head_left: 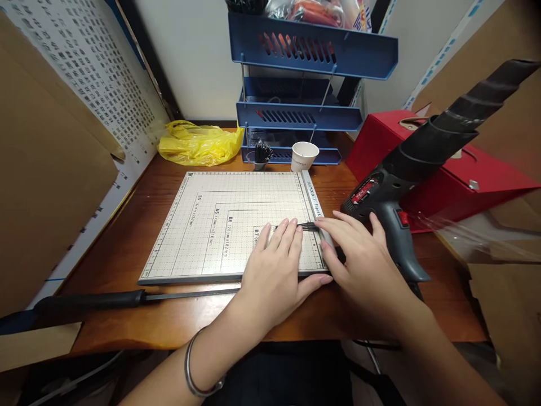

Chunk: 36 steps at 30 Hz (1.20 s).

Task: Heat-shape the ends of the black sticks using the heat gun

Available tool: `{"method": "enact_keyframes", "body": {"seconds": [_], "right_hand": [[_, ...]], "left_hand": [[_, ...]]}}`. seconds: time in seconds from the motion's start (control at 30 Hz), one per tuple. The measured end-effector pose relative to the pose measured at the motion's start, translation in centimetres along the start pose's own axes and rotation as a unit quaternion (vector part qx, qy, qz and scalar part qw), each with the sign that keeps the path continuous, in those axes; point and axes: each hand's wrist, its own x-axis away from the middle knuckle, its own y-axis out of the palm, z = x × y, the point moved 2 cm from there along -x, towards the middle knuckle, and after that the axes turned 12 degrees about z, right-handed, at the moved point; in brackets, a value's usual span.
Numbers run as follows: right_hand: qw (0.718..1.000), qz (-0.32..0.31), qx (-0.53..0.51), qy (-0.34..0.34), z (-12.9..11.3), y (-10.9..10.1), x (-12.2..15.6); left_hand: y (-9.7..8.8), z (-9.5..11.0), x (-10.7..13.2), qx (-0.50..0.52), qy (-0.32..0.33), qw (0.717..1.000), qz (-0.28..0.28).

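Clock is centred on the cutting board (177, 239), 12 = away from the wearer.

Left hand (273, 270): palm down at 4, nearly flat, fingers extended toward 12–1, little finger slightly apart, thumb out toward 3. Fingertips lie over the left end of the black strand bundle (310, 226); pinned under them, not wrapped.

Right hand (359, 248): at 3, forearm coming in from 4–5, knuckles up, fingers bent and pointing toward 10. Index tip meets the bundle's right end; thumb tip lower, at the board's right edge. Partly curled; can't tell if it grips the bundle.

Bundle: 3 o'clock, on the board, between both sets of fingertips. Strand count unreadable.

Counts:
- 1 board
- 1 cutter arm (88, 301), black handle at 8
- 1 heat gun (406, 186), 3
- 1 red box (486, 183), 2–3, behind the gun
- 1 clear cup (258, 166) with black strands, 1
- 1 paper cup (305, 159), 1–2
- 1 yellow bag (200, 145), 11
- 1 blue rack (355, 56), 3 tiers, 1
- 1 bracelet (188, 363), left wrist
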Motion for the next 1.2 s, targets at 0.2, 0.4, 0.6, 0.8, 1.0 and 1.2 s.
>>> {"method": "enact_keyframes", "body": {"seconds": [0.2,0.4,0.6,0.8,1.0,1.2], "right_hand": [[1.0,-0.019,-0.005,0.008,-0.3,0.1,-0.5],[0.994,-0.111,-0.001,-0.011,-1.5,0.6,-0.6],[0.995,-0.091,0.021,-0.017,-3.0,1.6,0.2],[0.993,-0.099,0.071,-0.002,-3.3,2.0,0.3],[0.991,-0.11,0.079,0.007,-3.3,2.2,0.3],[0.991,-0.108,0.079,-0.001,-3.2,2.2,0.5]], "left_hand": [[0.1,0.1,0.0,0.003,-0.008,1.0,-0.014],[-0.1,0.2,-0.2,0.007,0.003,1.0,-0.018],[0.0,0.0,-0.1,0.016,0.011,0.999,-0.042],[0.2,-0.2,0.0,0.024,0.02,0.998,-0.048],[0.2,-0.3,0.1,0.022,0.017,0.998,-0.051],[0.2,-0.1,0.1,0.015,0.006,0.998,-0.059]]}}
